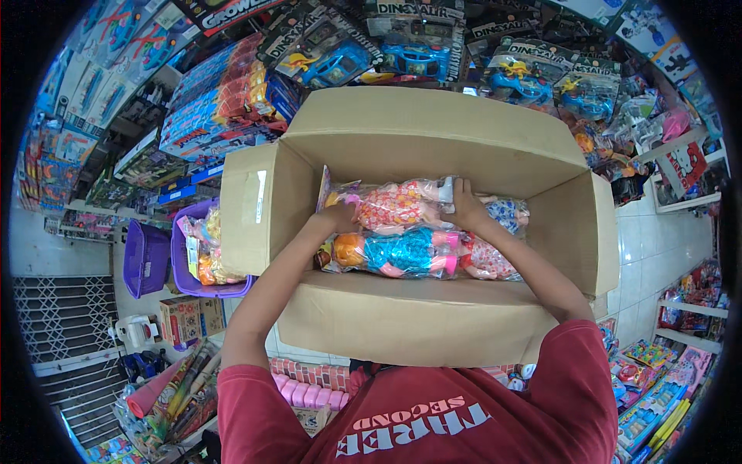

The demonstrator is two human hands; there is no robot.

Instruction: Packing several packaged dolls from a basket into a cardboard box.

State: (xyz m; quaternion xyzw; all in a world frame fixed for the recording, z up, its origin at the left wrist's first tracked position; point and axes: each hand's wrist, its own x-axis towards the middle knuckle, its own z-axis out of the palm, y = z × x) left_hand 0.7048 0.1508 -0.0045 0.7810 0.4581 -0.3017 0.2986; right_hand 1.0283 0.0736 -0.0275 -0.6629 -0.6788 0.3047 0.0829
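Note:
Inside a large open cardboard box (429,325) lie several dolls in clear plastic bags. My left hand (338,217) is at the head end of a doll in a red-and-orange floral dress (389,206), its fingers partly hidden. At that doll's feet is my right hand (467,207), with its fingers against the bag by a white shoe. Whether either hand grips the doll is unclear. Nearer to me lies a doll in a shiny blue dress (406,251), with orange hair and pink shoes. Right of it are a red-dressed doll (490,258) and a blue floral-dressed doll (505,213).
A purple basket (181,255) holding more bagged dolls stands against the box's left side, with another purple basket (145,261) beyond. Stacked boxed toys (203,110) rise at the upper left. Packaged dinosaur toys (414,55) line the far side. Shelves with toys stand at the right.

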